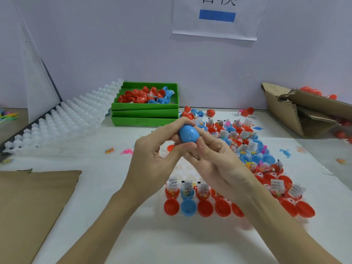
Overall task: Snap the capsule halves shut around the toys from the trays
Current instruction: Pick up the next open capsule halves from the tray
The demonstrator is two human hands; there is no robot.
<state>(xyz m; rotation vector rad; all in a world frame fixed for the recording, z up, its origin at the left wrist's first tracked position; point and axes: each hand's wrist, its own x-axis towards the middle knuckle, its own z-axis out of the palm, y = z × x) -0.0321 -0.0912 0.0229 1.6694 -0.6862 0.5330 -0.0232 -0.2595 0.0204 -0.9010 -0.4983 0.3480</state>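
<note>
In the head view, a blue egg-shaped plastic capsule [189,134] is held up above the white counter [106,197] between both hands. The left hand [152,159] is curled round the capsule's left and near side, with the thumb laid along its underside and the fingers arched over its top. The right hand [207,157] is pinched on the capsule's lower right end, its fingers curled beneath. The two halves of the capsule are seen joined; whether they are fully snapped cannot be told.

Below and to the right of the hands, a clear plastic tray [181,166] is spread with rows of open red and blue capsule halves [205,208], many of them filled with small toys in clear printed packets [188,186]. Beyond the left hand, a stack of green plastic baskets [144,116] is set against the wall, the top one loaded with loose red and blue halves. To the left of that stack, empty translucent egg-style trays [62,124] are leaned at a slope. Near the left hand, a pink crown-shaped toy [126,151] is lying on the counter. A flat brown cardboard sheet [32,202] is lying by the left forearm, and a torn brown cardboard box [304,109] is placed far beyond the right hand.
</note>
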